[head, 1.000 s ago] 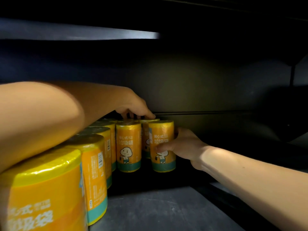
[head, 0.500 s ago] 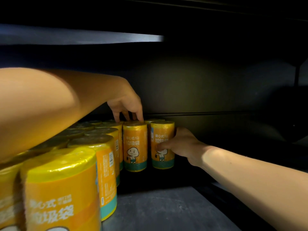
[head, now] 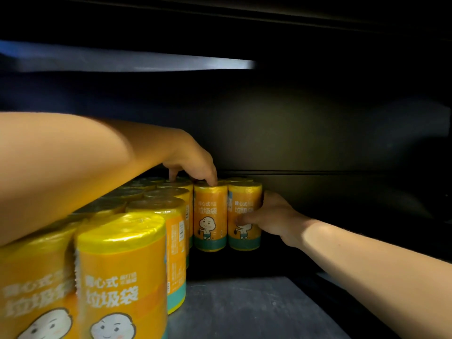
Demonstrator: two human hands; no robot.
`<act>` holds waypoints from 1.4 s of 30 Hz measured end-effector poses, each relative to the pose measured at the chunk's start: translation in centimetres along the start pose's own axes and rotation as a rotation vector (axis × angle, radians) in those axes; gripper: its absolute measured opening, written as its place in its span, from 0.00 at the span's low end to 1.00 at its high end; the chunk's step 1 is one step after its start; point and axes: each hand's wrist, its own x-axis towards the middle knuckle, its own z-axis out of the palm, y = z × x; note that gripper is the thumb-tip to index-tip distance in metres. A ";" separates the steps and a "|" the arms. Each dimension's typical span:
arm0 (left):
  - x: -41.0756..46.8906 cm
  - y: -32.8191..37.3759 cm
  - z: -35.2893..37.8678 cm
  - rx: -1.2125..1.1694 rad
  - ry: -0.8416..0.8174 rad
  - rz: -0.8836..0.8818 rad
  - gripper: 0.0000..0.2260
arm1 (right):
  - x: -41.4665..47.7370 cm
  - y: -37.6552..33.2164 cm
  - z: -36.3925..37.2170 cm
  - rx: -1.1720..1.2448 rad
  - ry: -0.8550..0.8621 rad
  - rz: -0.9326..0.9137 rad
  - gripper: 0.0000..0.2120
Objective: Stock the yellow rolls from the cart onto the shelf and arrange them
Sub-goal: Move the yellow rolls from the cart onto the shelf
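Right hand (head: 274,216) grips end roll (head: 244,206) — left hand (head: 193,165) touches neighbour roll (head: 210,216).

i get one view only, the head camera. it sits low, just above the tops of the yellow-orange plastic-wrapped cylindrical rolls (head: 151,209). it faces straight into the bay toward the dark flat back wall (head: 318,133), tipped slightly down onto the grey metal shelf board (head: 256,309). it is very close: the nearest roll (head: 122,277) fills the lower left corner, blurred. both forearms run in from the near edges, the left hand (head: 193,160) on the roll tops and the right hand (head: 276,216) gripping the far-right roll (head: 244,199) at mid-frame.
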 end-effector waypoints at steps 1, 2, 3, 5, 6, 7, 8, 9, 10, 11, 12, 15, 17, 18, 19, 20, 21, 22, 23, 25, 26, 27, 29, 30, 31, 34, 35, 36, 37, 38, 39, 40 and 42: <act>-0.2 0.0 0.1 -0.001 0.004 -0.001 0.21 | 0.1 0.1 0.0 -0.001 -0.004 -0.003 0.30; -0.5 0.0 0.1 -0.001 0.008 -0.002 0.22 | 0.2 0.2 0.1 0.000 -0.007 -0.007 0.31; -0.8 0.0 0.2 -0.001 0.012 -0.003 0.22 | 0.2 0.3 0.1 0.004 -0.012 -0.010 0.31; -1.3 0.0 0.3 -0.007 0.020 0.001 0.22 | 0.3 0.6 0.2 0.013 -0.018 -0.012 0.31; -1.7 0.0 0.4 -0.015 0.026 0.004 0.23 | 0.3 0.6 0.2 0.014 -0.021 -0.013 0.31; -2.1 0.0 0.5 -0.025 0.034 0.010 0.23 | 0.2 0.6 0.3 0.004 -0.030 -0.010 0.31; -2.6 -0.1 0.6 -0.035 0.043 0.017 0.23 | 0.1 0.5 0.2 -0.006 -0.040 -0.004 0.30; -3.1 -0.2 0.7 -0.040 0.056 0.025 0.23 | -0.1 0.3 0.1 -0.023 -0.052 0.003 0.30; -3.6 -0.3 0.7 -0.044 0.073 0.036 0.22 | -0.3 0.2 -0.1 -0.043 -0.065 0.004 0.29; -4.2 -0.4 0.8 -0.048 0.094 0.050 0.21 | -0.6 -0.1 -0.4 -0.070 -0.080 0.010 0.29; -4.8 -0.6 0.9 -0.054 0.122 0.066 0.19 | -1.0 -0.5 -0.9 -0.095 -0.087 0.016 0.29; -7.0 -1.1 1.4 -0.080 0.250 0.103 0.15 | -2.6 -1.4 -2.4 -0.165 -0.053 0.042 0.34; -8.5 -1.4 1.7 -0.097 0.336 0.123 0.13 | -4.2 -2.1 -2.9 -0.206 0.009 0.059 0.39; -9.3 -1.5 1.8 -0.116 0.368 0.131 0.12 | -5.0 -2.3 -3.2 -0.220 0.055 0.064 0.42; -10.1 -1.6 1.9 -0.144 0.400 0.141 0.11 | -5.9 -2.5 -3.4 -0.204 0.093 0.059 0.44; -11.0 -1.8 2.2 -0.188 0.435 0.152 0.10 | -6.9 -2.6 -3.7 -0.159 0.121 0.043 0.44; -12.0 -1.9 2.5 -0.241 0.471 0.168 0.08 | -8.0 -2.7 -4.1 -0.096 0.139 0.026 0.43; -13.0 -2.0 3.0 -0.284 0.508 0.187 0.07 | -9.2 -2.9 -4.5 -0.041 0.155 0.004 0.39; -14.1 -2.1 3.6 -0.311 0.546 0.205 0.06 | -10.4 -3.1 -4.8 -0.008 0.173 -0.025 0.34; -16.3 -2.0 4.9 -0.351 0.628 0.228 0.06 | -12.5 -3.2 -5.4 0.047 0.198 -0.089 0.28; -17.4 -2.0 5.5 -0.382 0.672 0.234 0.05 | -13.6 -3.4 -5.6 0.074 0.201 -0.121 0.27; -18.5 -1.7 6.0 -0.419 0.711 0.240 0.05 | -14.8 -3.4 -5.7 0.089 0.203 -0.163 0.25; -20.7 -1.1 7.0 -0.492 0.773 0.238 0.04 | -17.1 -3.2 -5.7 0.100 0.210 -0.258 0.20; -21.8 -0.8 7.6 -0.524 0.804 0.228 0.04 | -18.3 -3.1 -5.6 0.116 0.208 -0.303 0.17; -22.9 -0.4 8.2 -0.552 0.831 0.220 0.04 | -19.6 -3.0 -5.4 0.134 0.204 -0.341 0.15; -26.0 0.7 10.6 -0.610 0.871 0.193 0.03 | -23.0 -2.9 -4.6 0.161 0.179 -0.450 0.11; -26.9 1.0 11.5 -0.611 0.867 0.176 0.03 | -24.1 -2.9 -4.2 0.182 0.166 -0.485 0.10; -27.9 1.2 12.5 -0.607 0.857 0.152 0.03 | -25.1 -2.8 -3.7 0.213 0.147 -0.514 0.10; -28.8 1.3 13.6 -0.604 0.842 0.132 0.03 | -26.1 -2.8 -3.1 0.243 0.122 -0.535 0.09; -29.5 1.4 14.7 -0.606 0.826 0.123 0.03 | -27.2 -2.7 -2.3 0.269 0.095 -0.548 0.09; -30.2 1.4 15.7 -0.610 0.813 0.119 0.03 | -28.2 -2.6 -1.6 0.294 0.068 -0.558 0.09; -30.8 1.5 16.8 -0.619 0.801 0.116 0.02 | -29.1 -2.6 -0.7 0.320 0.037 -0.565 0.09; -32.0 1.3 18.9 -0.649 0.788 0.114 0.03 | -31.2 -2.5 1.2 0.365 -0.035 -0.573 0.09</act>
